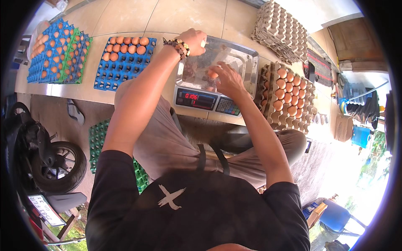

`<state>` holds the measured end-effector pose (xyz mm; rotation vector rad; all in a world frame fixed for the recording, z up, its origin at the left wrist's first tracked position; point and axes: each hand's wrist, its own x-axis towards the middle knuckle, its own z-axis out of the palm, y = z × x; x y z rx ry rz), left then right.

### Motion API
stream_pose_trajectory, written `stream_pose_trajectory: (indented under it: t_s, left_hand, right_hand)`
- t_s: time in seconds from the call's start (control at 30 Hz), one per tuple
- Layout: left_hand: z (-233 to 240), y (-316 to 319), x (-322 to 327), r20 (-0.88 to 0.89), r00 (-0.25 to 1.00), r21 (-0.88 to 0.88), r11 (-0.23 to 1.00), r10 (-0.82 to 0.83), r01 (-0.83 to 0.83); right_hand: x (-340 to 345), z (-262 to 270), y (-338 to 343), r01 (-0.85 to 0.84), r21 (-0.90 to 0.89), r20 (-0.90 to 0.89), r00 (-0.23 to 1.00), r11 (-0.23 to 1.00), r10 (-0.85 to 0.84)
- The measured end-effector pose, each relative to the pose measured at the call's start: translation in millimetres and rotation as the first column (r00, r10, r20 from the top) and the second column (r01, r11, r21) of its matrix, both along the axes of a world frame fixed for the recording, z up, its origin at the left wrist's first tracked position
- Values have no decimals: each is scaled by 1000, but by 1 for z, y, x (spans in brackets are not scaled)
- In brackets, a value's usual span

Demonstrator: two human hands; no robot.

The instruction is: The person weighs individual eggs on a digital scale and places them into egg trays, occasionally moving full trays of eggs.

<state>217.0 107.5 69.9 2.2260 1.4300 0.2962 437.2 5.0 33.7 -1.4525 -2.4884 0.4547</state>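
A digital weighing scale [196, 99] with a shiny metal pan [248, 64] stands on the tiled counter before me, its red display lit. Over the pan's far left corner, my left hand [194, 42] curls around an egg [203, 43], partly hidden by the fingers. The wrist wears beaded bracelets. My right hand [230, 80] reaches over the pan from the right, fingers around a brown egg [213, 74]; whether that egg touches the pan I cannot tell. A blue plastic egg tray [125, 67] left of the scale holds brown eggs in its far rows, with bare cups nearer me.
Egg-filled cardboard trays [289, 92] stand right of the scale, below a stack of cardboard trays [279, 33]. Stacked blue and green egg trays [59, 53] hold eggs at far left. Green trays [97, 144] are below the counter; a motorcycle wheel [59, 166] is left.
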Motion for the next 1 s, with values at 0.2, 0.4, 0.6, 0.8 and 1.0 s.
stream_pose_trajectory:
  t_s: [0.2, 0.4, 0.6, 0.8, 1.0]
  left_hand:
    - [-9, -14, 25, -160, 971, -39, 984, -180, 176]
    - [-23, -30, 44, -145, 979, -66, 988, -146, 137]
    - [-55, -34, 53, -171, 959, -58, 974, -227, 220]
    - [-72, -38, 53, -173, 956, -9, 971, -236, 238]
    - [-60, -41, 58, -242, 949, -42, 979, -203, 199]
  right_hand:
    - [2, 4, 10, -43, -67, -138, 990, 997, 34]
    - [101, 63, -12, 111, -742, -477, 606, 661, -636]
    - [217, 111, -50, -132, -802, -597, 204, 583, -776]
    - [273, 118, -87, -72, -811, -582, 211, 581, -786]
    - [290, 87, -92, 506, -572, -326, 582, 645, -745]
